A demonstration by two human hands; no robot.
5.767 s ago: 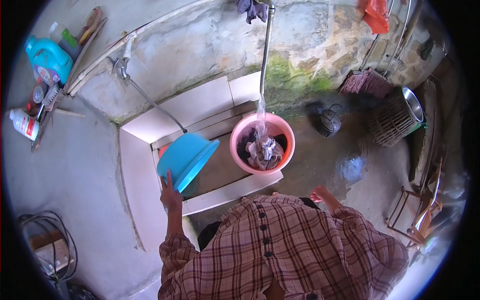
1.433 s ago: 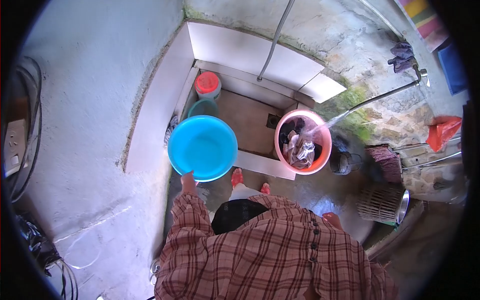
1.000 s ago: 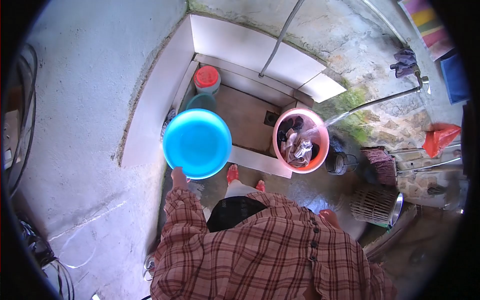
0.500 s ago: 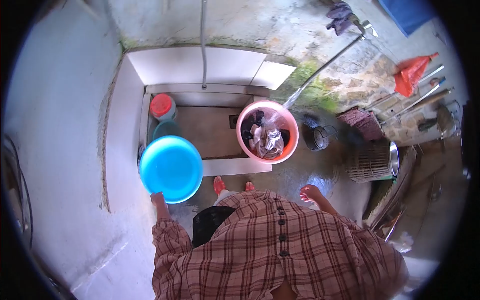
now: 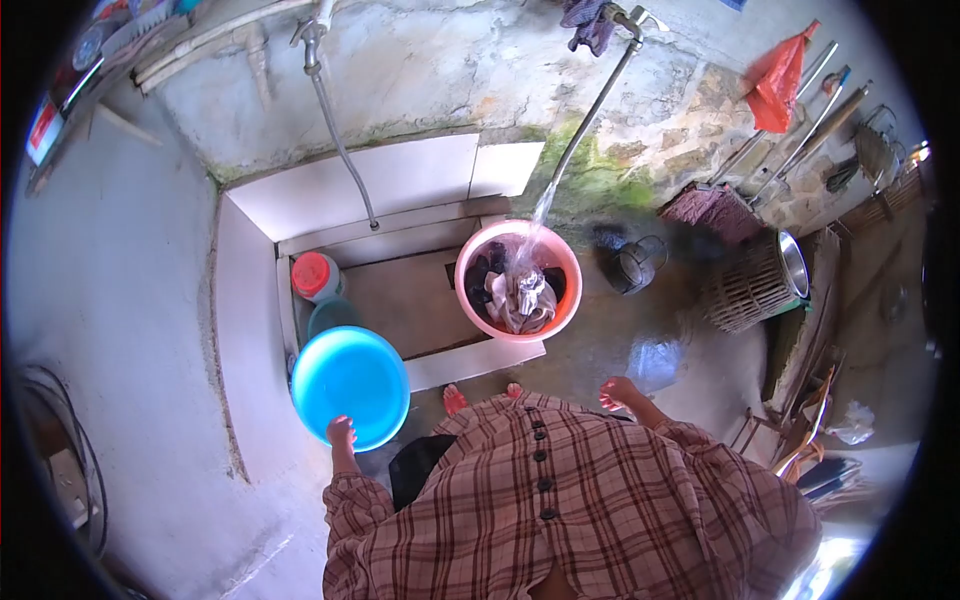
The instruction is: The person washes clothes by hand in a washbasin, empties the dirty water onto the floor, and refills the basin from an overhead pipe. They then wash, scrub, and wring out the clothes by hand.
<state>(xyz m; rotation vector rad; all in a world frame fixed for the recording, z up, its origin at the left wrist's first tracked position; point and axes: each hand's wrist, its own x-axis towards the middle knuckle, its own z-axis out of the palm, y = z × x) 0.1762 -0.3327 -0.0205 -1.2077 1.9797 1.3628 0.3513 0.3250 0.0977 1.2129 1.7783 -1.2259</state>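
Note:
My left hand (image 5: 341,432) is over the near edge of a round blue basin (image 5: 352,375), its fingers curled with nothing seen in them. Whether it touches the rim, I cannot tell. The basin rests at the near left corner of a low tiled trough (image 5: 475,362). My right hand (image 5: 618,393) hangs free at my right side, fingers loosely bent and apart, holding nothing. Ahead, a pink basin (image 5: 572,305) contains dark and pale wet clothes (image 5: 522,300). Water (image 5: 540,210) runs onto them from a long hose (image 5: 590,115) on a wall tap (image 5: 635,20).
A red-lidded container (image 5: 312,272) and a green bucket (image 5: 325,316) stand behind the blue basin. A second hose (image 5: 345,155) hangs over the trough. Right are a dark bucket (image 5: 635,265), a woven basket (image 5: 742,300) and a mop head (image 5: 712,212). The floor (image 5: 600,335) is wet.
My left hand has moved from the blue basin's lower left rim to over its near edge. The view has tilted up, showing more wall. Water still runs into the pink basin.

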